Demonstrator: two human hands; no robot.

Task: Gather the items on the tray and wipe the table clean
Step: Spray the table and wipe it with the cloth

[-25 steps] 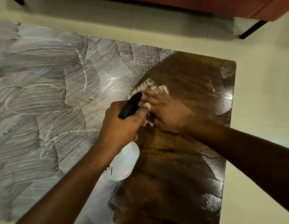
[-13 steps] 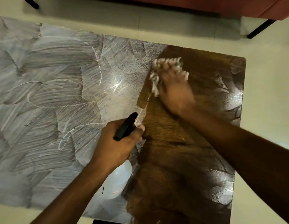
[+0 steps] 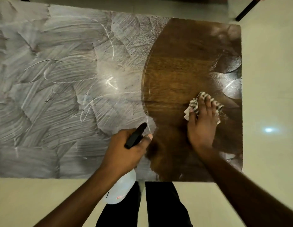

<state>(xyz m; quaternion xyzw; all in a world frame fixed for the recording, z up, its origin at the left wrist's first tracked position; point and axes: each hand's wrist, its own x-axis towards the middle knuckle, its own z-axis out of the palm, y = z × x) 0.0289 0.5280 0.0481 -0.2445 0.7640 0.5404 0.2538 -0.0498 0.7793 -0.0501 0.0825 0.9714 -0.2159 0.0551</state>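
Observation:
A wooden table (image 3: 178, 63) fills the view; its left and middle part is smeared with whitish streaked film (image 3: 60, 95), its right part shows dark bare wood. My right hand (image 3: 201, 126) presses a striped crumpled cloth (image 3: 194, 104) flat on the wood near the table's right side. My left hand (image 3: 124, 153) grips a clear spray bottle (image 3: 121, 189) with a black trigger head (image 3: 136, 135), held over the near edge of the table.
Pale tiled floor (image 3: 270, 79) surrounds the table on the right and near sides. My dark trouser legs (image 3: 163, 205) stand at the near edge. A black furniture leg (image 3: 245, 9) angles down at the top right. Small whitish patches (image 3: 230, 79) sit by the right edge.
My right hand has swept the cloth from the far middle of the table toward the right and nearer to me. The view has shifted back, showing the near edge and my legs.

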